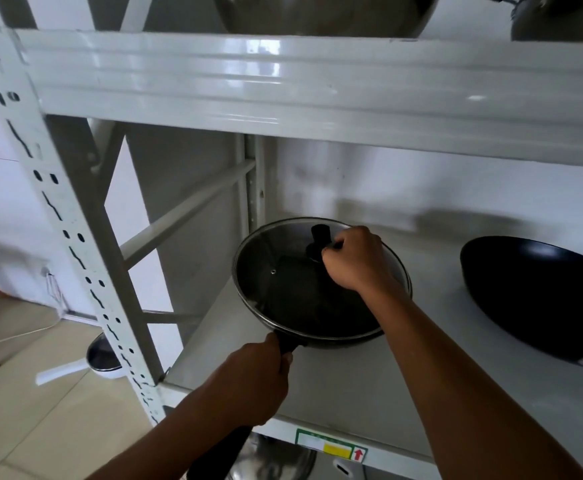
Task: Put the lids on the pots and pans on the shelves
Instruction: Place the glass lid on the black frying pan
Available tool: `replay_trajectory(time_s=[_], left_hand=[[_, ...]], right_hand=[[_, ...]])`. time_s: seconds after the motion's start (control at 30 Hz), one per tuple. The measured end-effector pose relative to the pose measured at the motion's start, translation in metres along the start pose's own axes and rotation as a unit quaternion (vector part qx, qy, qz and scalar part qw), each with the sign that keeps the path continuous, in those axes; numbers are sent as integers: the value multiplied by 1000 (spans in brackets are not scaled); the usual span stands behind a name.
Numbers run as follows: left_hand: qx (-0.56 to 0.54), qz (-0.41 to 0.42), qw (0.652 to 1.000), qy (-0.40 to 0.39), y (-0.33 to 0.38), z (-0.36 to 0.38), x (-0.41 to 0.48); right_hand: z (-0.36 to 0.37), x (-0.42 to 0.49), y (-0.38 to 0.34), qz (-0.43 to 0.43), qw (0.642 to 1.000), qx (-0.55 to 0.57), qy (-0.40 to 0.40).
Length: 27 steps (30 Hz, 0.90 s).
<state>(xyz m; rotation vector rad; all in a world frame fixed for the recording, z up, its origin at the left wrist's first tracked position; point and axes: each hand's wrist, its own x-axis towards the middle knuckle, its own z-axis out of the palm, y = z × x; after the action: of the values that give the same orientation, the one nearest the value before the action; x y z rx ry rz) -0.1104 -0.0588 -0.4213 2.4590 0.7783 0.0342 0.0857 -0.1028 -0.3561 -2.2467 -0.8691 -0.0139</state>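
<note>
Left hand (255,382) fisted on matte black pan handle (288,346), right hand (354,259) pinching black knob (319,239) of round glass lid (276,271) seated on pan, right of it bare black wok (539,292), white steel shelf (369,386), label text (331,446) unreadable

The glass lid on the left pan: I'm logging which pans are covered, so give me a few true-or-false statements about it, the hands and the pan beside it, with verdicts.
1. The glass lid sits on the left pan. True.
2. The right hand grips the lid's black knob. True.
3. The left hand rests flat on the shelf. False: it is closed around the pan's black handle.
4. The black wok to the right has a lid on. False: it is uncovered.
5. The left pan stands on the floor. False: it is on the shelf.
</note>
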Motion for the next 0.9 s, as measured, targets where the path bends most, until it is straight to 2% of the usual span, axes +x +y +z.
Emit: replay_trajectory(time_s=[0.5,0.67,0.9], left_hand=[[2,-3,1000,-9,0,-1,2],[-34,-26,999,-19,2,-2,1],[111,-38,993,8,12,-15,-11]], right_hand=[[3,3,-3,14,1000,-26,-5],[1,2,-2,21,998,-42,-45],[-21,-25,6,48,994,34,-90]])
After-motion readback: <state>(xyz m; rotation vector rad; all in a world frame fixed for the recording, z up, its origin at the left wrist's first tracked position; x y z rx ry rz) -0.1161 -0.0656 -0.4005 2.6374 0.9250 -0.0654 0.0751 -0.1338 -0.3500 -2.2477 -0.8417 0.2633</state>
